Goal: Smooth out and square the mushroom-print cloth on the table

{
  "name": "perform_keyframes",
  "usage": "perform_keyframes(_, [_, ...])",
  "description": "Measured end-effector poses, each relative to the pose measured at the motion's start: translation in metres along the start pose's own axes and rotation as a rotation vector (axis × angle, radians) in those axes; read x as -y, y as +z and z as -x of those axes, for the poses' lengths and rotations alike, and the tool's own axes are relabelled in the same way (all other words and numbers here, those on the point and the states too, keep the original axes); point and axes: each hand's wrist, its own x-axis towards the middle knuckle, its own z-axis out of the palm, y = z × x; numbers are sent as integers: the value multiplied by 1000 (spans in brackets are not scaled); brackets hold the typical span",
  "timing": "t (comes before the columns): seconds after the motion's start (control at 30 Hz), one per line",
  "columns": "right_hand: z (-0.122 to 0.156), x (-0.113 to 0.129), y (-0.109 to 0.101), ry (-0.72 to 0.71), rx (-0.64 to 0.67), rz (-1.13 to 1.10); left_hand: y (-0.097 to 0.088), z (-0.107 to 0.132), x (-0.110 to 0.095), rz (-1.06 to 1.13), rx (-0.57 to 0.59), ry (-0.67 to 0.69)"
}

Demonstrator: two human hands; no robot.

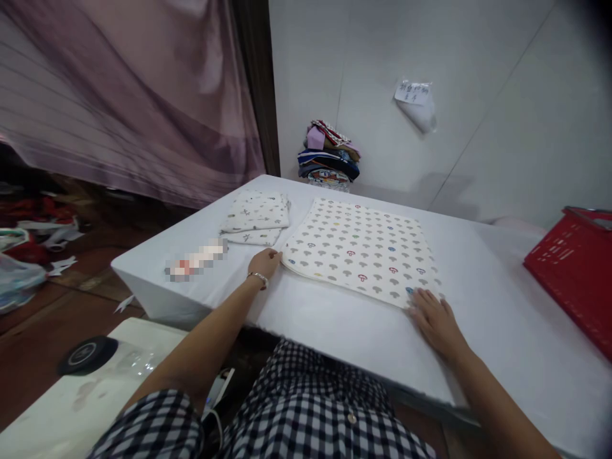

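A white cloth printed with small mushrooms (356, 245) lies folded into a flat rectangle on the white-covered table (329, 312). At its near left corner, my left hand (264, 264) pinches the edge between thumb and fingers. My right hand (433, 319) rests on the near right corner, fingers stretched out and lying flat on the fabric. Left of the mushroom cloth sits a smaller folded white cloth with a sparse plant-like print (255, 217), apart from both hands.
A red plastic basket (574, 274) stands at the table's right side. Behind the table, a stack of folded fabrics (329, 156) rises against the wall. A blurred-out item (196, 260) lies at the table's left. Below left, a white surface (62, 401) bears a round black object (88, 354).
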Motion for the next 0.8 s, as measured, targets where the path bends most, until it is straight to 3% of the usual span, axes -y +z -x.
perform_keyframes(0.13, [4,1,-5,-38,-46,0,-4,3,-1,51,-33,-37])
perform_keyframes(0.43, [27,-9,6,-29,-208,-147,2,11,-7,-76,66,-68])
perform_keyframes(0.63, [25,-10,14,-33,-203,-151,-2,7,-14,-181,147,-72])
perform_keyframes(0.8, [30,-9,13,31,-247,-131,-5,2,-16,-213,135,-106])
